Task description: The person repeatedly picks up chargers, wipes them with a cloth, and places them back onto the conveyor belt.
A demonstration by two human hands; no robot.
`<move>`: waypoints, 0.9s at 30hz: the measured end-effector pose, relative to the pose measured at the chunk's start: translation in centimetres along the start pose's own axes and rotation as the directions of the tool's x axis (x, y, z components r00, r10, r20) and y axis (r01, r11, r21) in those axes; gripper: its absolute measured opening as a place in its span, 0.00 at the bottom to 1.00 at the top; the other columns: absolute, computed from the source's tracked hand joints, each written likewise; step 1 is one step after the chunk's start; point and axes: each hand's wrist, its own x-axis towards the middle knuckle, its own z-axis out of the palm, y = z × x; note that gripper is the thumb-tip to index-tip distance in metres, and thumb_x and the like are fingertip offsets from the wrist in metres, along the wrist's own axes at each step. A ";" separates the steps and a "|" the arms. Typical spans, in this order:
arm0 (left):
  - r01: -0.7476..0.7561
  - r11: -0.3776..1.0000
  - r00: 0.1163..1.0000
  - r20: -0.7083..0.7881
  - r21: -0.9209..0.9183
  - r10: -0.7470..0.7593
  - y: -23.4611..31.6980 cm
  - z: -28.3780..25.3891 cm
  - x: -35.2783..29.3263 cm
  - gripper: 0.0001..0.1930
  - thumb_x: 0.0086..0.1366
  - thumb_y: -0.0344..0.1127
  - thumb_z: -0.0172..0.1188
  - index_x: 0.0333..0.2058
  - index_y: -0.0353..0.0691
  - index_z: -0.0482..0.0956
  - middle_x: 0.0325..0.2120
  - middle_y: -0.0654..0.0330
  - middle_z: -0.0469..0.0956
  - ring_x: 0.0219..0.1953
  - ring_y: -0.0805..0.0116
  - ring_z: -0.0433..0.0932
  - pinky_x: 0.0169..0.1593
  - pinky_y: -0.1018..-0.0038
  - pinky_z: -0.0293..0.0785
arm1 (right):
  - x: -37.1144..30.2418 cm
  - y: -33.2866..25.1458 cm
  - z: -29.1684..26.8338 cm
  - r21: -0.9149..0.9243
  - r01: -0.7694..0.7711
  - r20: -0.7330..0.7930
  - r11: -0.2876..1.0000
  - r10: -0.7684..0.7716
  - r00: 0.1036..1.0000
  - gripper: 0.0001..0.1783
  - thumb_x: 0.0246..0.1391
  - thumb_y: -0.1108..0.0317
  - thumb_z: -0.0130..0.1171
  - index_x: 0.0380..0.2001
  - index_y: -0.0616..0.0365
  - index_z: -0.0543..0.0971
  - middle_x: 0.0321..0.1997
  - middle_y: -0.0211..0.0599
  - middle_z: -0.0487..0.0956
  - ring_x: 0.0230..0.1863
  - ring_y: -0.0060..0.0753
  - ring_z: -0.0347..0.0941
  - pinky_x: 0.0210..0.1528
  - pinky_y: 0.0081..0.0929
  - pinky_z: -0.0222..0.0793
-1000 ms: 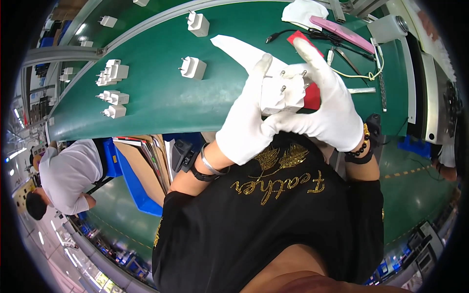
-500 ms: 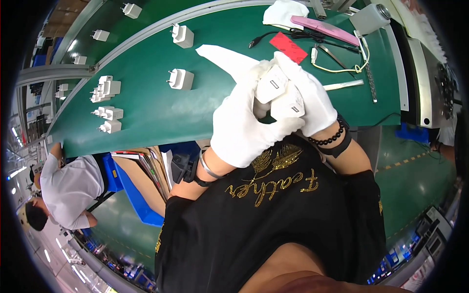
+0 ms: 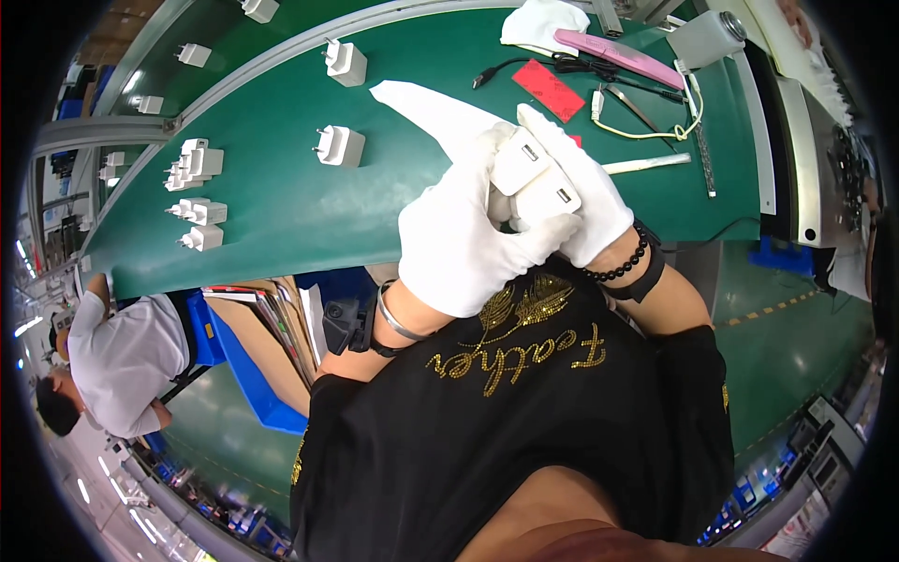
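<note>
Two white USB wall chargers sit side by side between my gloved hands, their port faces turned up toward me. One charger (image 3: 520, 163) is farther; the other charger (image 3: 551, 199) is nearer and slightly right. My left hand (image 3: 449, 245) closes round them from the left, thumb against the nearer one. My right hand (image 3: 590, 201) grips them from the right. How the grip is shared between the hands is partly hidden. A white pointed cloth (image 3: 421, 110) sticks out to the left from behind my left fingers.
On the green table (image 3: 281, 220) stand two separate chargers, one farther charger (image 3: 346, 63) and one nearer charger (image 3: 339, 147), with a cluster of chargers (image 3: 195, 164) at left. A pink tool (image 3: 623, 58), red card (image 3: 549, 90), cables and a bottle (image 3: 707, 39) lie back right.
Both chargers have tilted slightly in my hands, so their USB ports show more plainly. The whole view has shifted a little; the grip stays much the same.
</note>
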 end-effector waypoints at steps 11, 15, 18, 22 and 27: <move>-0.181 0.976 0.981 0.042 -0.124 0.187 0.5 -0.1 0.6 0.38 0.46 0.36 0.72 0.55 0.29 0.64 0.36 0.53 0.78 0.36 0.70 0.77 0.42 0.75 0.73 | -1.3 -1.1 1.1 -0.591 0.158 -0.294 0.791 -0.394 0.871 0.15 0.64 0.62 0.44 0.46 0.61 0.71 0.44 0.30 0.73 0.46 0.19 0.69 0.49 0.21 0.66; -0.343 0.900 0.938 -0.055 -0.271 0.341 -3.4 -0.5 -0.3 0.35 0.46 0.28 0.70 0.54 0.31 0.67 0.24 0.61 0.71 0.23 0.74 0.70 0.30 0.80 0.69 | -2.9 -8.4 4.4 -0.988 0.124 0.046 0.090 -0.599 0.799 0.22 0.51 0.62 0.57 0.47 0.60 0.67 0.39 0.29 0.71 0.39 0.17 0.69 0.43 0.14 0.66; -0.388 0.892 0.912 -0.236 -0.231 0.336 -5.1 -2.1 -1.1 0.30 0.49 0.24 0.66 0.53 0.31 0.68 0.27 0.61 0.72 0.25 0.74 0.71 0.35 0.78 0.69 | -4.0 -16.7 4.3 -0.891 0.454 0.277 0.013 -0.776 0.566 0.20 0.53 0.66 0.57 0.47 0.61 0.66 0.35 0.34 0.74 0.31 0.23 0.73 0.29 0.24 0.73; -0.177 0.982 0.828 -0.550 -0.069 0.111 -7.6 -3.1 -1.8 0.27 0.51 0.26 0.65 0.51 0.31 0.69 0.38 0.56 0.72 0.37 0.68 0.72 0.44 0.73 0.70 | -3.8 -30.9 4.4 -0.900 -0.258 0.281 -0.352 -0.919 0.276 0.17 0.56 0.64 0.49 0.46 0.61 0.71 0.35 0.37 0.77 0.32 0.29 0.75 0.35 0.27 0.72; 0.113 0.981 0.773 -0.635 0.158 0.013 -8.4 -5.8 -0.8 0.36 0.46 0.38 0.72 0.53 0.33 0.67 0.47 0.50 0.71 0.48 0.57 0.73 0.52 0.67 0.69 | -10.6 -44.8 1.4 -0.495 -0.411 0.626 -0.766 -0.642 0.443 0.18 0.57 0.62 0.52 0.45 0.65 0.77 0.40 0.48 0.79 0.38 0.27 0.76 0.41 0.26 0.71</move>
